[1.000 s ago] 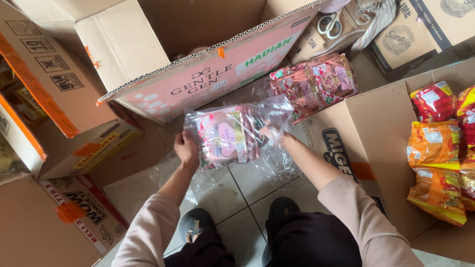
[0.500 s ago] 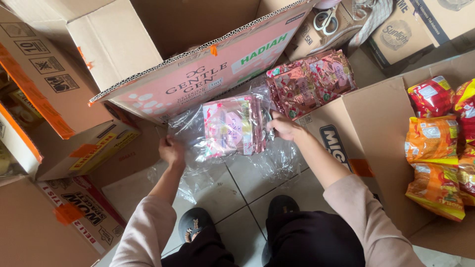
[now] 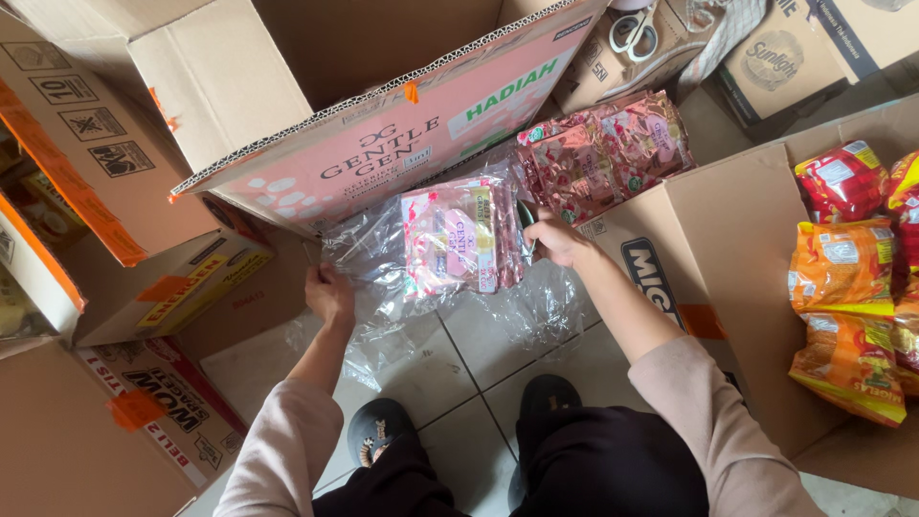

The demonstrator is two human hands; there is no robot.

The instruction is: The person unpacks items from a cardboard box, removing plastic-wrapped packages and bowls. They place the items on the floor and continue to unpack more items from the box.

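A clear plastic bag (image 3: 373, 244) holds a stack of pink sachets (image 3: 459, 235) and hangs in front of a big open cardboard box (image 3: 383, 144). My left hand (image 3: 328, 292) grips the bag's loose left end. My right hand (image 3: 555, 237) grips its right end beside the sachets. More crinkled clear plastic (image 3: 536, 306) trails onto the tiled floor below.
A pack of red sachets (image 3: 603, 144) lies on a flattened carton (image 3: 728, 239) to the right. Orange and red snack packets (image 3: 847, 287) sit at the far right. Scissors (image 3: 632, 27) rest on a box at the back. Cartons (image 3: 105, 163) crowd the left; my feet (image 3: 383, 431) are below.
My hands have spread apart, left hand moving left and down, stretching the bag wider. The pink sachets now sit toward the right end of the bag.
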